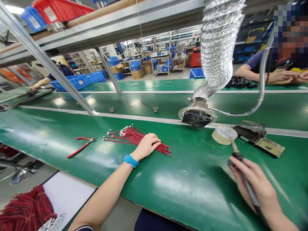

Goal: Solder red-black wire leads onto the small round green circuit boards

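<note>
A fanned-out bundle of red wires (131, 136) with small white connectors at the far-left ends lies on the green bench. My left hand (147, 146), a blue band at its wrist, rests over the bundle with its fingers curled round the wires; the bare ends stick out to the right. In my right hand (257, 184) is a soldering iron (237, 155), gripped like a pen and slightly blurred, its tip pointing away from me. That tip appears just in front of a roll of tape (223, 135); whether they touch is unclear.
Red-handled cutters (83, 147) lie left. A fume-extractor fan (197, 117) hangs on a foil duct (218, 41). A metal stand (260, 138) sits right of the tape. Small wired parts (155, 109) lie behind the rail. More red wires (29, 208) are lower left. A co-worker's hands (291, 77) are far right.
</note>
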Demonstrator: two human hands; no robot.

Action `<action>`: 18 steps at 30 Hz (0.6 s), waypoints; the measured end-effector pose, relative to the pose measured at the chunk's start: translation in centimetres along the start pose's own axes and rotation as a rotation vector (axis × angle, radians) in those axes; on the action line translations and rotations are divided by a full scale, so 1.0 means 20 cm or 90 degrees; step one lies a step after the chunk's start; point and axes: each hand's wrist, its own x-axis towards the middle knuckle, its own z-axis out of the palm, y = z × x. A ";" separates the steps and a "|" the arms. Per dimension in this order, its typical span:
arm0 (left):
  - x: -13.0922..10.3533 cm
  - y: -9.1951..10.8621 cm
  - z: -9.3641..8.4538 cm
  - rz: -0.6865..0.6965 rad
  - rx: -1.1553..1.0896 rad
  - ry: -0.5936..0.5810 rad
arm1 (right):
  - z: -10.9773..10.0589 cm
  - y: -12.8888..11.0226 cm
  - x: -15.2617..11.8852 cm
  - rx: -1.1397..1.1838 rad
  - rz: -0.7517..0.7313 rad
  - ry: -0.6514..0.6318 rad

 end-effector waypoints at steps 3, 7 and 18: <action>-0.01 0.04 -0.03 0.005 -0.008 0.012 | 0.08 -0.19 -0.01 0.063 -0.079 -0.097; -0.10 0.07 -0.07 -0.015 0.001 0.042 | 0.14 -0.27 0.01 0.085 -0.107 -0.206; -0.59 -0.25 -0.29 -0.225 0.110 0.134 | 0.21 -0.22 0.02 0.069 -0.114 -0.134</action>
